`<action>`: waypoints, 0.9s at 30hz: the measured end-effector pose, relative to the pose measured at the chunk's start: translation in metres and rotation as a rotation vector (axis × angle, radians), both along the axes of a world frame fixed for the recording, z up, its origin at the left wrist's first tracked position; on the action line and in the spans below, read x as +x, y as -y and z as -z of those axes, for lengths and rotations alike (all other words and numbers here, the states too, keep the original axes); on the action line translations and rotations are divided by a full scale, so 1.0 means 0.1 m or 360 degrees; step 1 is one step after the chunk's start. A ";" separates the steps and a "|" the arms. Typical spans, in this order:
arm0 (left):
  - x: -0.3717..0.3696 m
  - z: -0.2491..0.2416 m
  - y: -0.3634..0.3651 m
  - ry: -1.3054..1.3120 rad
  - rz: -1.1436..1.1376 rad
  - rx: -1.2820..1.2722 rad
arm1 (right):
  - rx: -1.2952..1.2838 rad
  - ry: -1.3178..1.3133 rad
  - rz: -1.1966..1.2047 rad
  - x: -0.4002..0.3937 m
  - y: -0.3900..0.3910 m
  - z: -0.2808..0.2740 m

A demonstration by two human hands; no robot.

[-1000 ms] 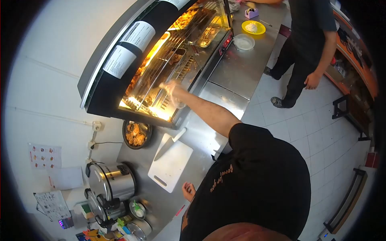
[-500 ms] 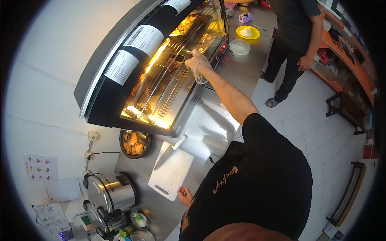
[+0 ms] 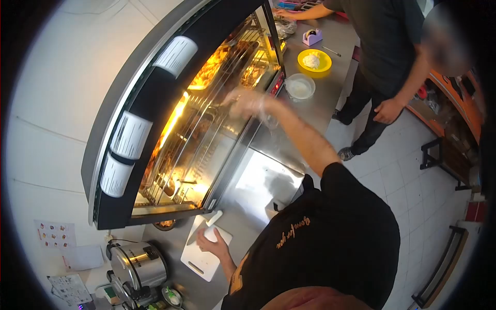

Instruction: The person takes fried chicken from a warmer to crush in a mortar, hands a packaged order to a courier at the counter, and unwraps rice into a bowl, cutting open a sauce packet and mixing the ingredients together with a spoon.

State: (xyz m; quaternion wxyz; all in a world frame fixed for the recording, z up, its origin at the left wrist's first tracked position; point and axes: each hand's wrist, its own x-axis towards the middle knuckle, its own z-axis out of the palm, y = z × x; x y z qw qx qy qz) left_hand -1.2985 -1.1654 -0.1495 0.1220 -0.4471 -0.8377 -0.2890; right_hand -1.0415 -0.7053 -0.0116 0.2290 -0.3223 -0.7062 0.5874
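Observation:
My right hand (image 3: 249, 102), in a clear plastic glove, is at the open side of a lit food warmer (image 3: 206, 201), over its wire racks. Motion smears its fingers, so I cannot tell whether it holds anything. Below the warmer, my left hand (image 3: 212, 243) is bare, thumb and fingers apart, over a white cutting board (image 3: 194, 256). A knife lies on that board, its white handle (image 3: 214, 218) showing past my fingers and its blade mostly hidden by them. Trays of browned food (image 3: 211, 67) sit inside the warmer.
Another person (image 3: 385, 57) stands at the counter's far end, one arm stretched over it. Near them are a yellow plate (image 3: 323, 58), a white bowl (image 3: 300, 87) and a purple tape dispenser (image 3: 312, 37). A steel cooker (image 3: 137, 263) stands by the wall.
My left hand has moved from the counter edge onto the cutting board, opening out. My right hand stays at the warmer, now blurred. The view has shifted, and the warmer now covers most of the dark bowl of food.

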 end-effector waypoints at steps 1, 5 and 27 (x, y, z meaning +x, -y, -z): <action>0.07 -0.11 -0.22 -0.0158 -0.0225 0.0100 | 0.0170 -0.0034 0.0463 0.28 -0.47 0.08; 0.03 -0.45 -1.15 -0.0639 -0.0711 0.0593 | 0.0452 0.0077 0.1275 1.07 -1.82 0.44; 0.08 -0.77 -1.57 -0.0886 -0.0943 0.0585 | 0.0831 0.0259 0.0521 0.81 -1.55 0.20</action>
